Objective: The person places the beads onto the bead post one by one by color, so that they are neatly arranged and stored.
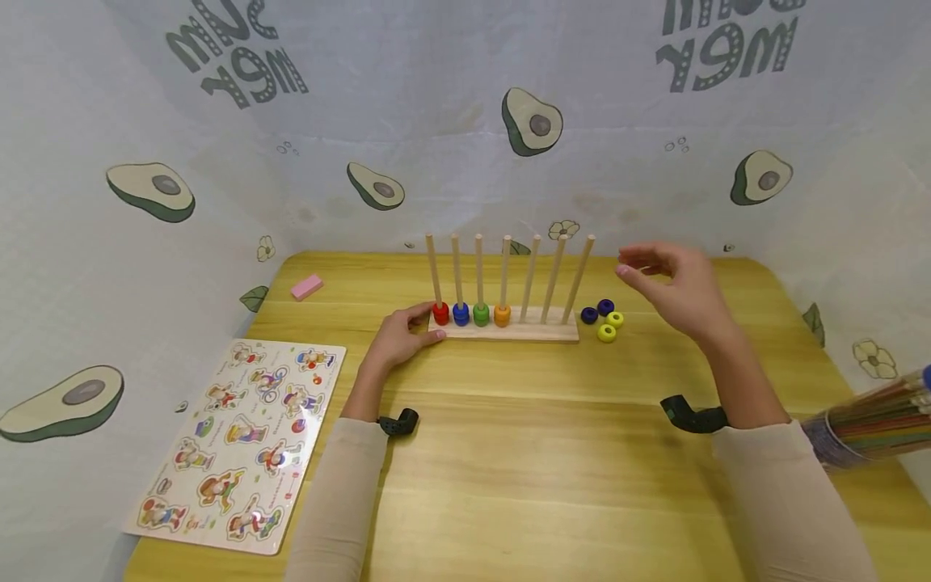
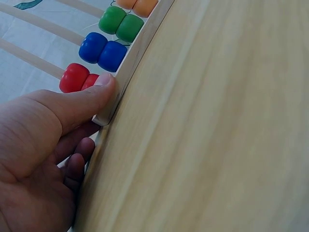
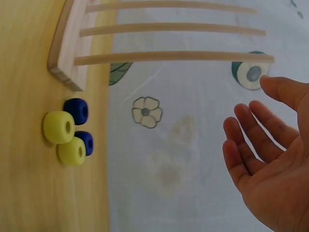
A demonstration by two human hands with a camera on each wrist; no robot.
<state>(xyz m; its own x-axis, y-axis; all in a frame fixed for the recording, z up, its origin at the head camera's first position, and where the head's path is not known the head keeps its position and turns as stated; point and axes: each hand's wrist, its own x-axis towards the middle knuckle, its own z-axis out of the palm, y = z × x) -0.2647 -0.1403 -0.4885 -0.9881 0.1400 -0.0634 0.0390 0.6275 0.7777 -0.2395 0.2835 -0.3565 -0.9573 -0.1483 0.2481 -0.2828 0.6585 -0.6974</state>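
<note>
Left hand (image 1: 396, 338) pinches rack (image 1: 541, 332) end; right hand (image 1: 676, 291) empty, fingers (image 3: 260, 137) loosely parted; four pegs (image 1: 479, 271) beaded, three bare; four beads (image 1: 614, 320) loose.

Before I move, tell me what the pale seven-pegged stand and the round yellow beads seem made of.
The pale seven-pegged stand: probably wood, matte, seemingly unpainted, by its tan colour and faint grain. The round yellow beads: perhaps painted wood or plastic; their smooth, even surface shows no grain.
</note>
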